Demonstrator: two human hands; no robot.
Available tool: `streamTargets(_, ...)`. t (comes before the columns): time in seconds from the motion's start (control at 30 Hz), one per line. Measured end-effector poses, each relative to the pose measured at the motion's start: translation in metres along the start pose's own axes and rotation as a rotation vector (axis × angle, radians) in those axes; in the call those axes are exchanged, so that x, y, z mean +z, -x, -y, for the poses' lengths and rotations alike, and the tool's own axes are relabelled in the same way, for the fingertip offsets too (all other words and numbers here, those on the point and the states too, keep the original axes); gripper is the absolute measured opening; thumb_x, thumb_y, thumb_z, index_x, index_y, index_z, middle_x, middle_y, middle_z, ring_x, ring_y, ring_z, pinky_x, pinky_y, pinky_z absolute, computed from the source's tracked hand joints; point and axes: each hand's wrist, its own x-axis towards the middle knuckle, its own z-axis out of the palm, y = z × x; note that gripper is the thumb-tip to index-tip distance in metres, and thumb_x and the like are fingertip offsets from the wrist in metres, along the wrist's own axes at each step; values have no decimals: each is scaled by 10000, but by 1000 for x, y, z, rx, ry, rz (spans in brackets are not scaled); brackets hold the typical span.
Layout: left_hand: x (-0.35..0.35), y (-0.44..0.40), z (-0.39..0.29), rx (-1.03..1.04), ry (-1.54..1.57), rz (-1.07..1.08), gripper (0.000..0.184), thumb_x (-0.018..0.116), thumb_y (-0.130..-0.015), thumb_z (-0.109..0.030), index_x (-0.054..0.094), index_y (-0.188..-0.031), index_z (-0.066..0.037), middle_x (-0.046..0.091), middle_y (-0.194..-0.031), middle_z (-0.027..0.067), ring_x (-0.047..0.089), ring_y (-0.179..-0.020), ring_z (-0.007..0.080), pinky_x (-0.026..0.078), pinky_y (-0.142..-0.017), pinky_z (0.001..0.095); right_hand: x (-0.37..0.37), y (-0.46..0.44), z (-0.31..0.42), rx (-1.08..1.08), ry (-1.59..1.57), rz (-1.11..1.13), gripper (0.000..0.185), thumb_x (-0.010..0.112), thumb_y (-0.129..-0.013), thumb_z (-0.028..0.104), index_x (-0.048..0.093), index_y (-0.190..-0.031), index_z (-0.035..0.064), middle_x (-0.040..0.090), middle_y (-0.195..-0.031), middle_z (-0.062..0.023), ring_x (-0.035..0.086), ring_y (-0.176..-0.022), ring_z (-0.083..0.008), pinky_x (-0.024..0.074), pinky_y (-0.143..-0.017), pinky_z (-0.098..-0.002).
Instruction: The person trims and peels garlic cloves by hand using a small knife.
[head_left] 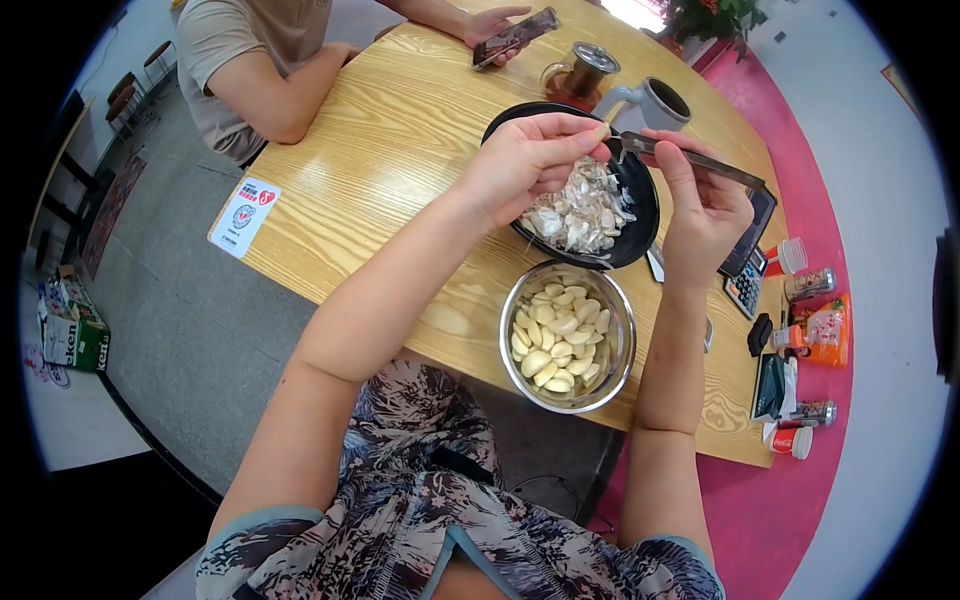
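My left hand [540, 165] is closed in a pinch above a black bowl [643, 215]. A small pale bit of what looks like a garlic clove [602, 131] shows at its fingertips, mostly hidden. In my right hand [702, 205] is a narrow dark knife [690, 155], its end touching or almost touching the left fingertips. Papery garlic skins [585, 210] fill the black bowl below. Nearer to me, a steel bowl [627, 345] holds many peeled garlic cloves [560, 335].
Beyond the black bowl stand a glass teapot [590, 65] and a grey mug [663, 100]. A calculator [743, 290], cans and packets line the right side. Across the wooden table [400, 120], another person's hand [492, 25] holds a phone [515, 38]. A sticker [245, 217] marks the left corner.
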Motion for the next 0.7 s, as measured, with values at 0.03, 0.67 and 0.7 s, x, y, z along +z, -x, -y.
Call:
streamTargets(0.03,-1,-1,0,-30,51,-20,222,595,-933,-146,618,-1121,-28,657,-921,42,306,-487,0,243,-429,147,-1,-1,1,2,-12,0,92,661,-858,-5,670,-939,-49,691,-869,-89,641,-770,-107,507,-717,-205)
streamTargets(0.67,-12,3,-9,217,-969,130,128,698,-832,-100,713,-932,-21,664,-847,15,574,-711,77,451,-633,222,-34,-16,-14,220,121,194,126,682,-834,55,681,-928,-29,684,-816,-66,637,-741,-112,513,-685,-230)
streamTargets(0.7,-16,3,-12,245,-1083,116,115,695,-825,-92,711,-916,-22,666,-843,28,581,-705,94,457,-628,235,-34,-16,-13,275,147,266,140,689,-828,69,680,-929,-28,682,-815,-66,632,-743,-109,509,-691,-233)
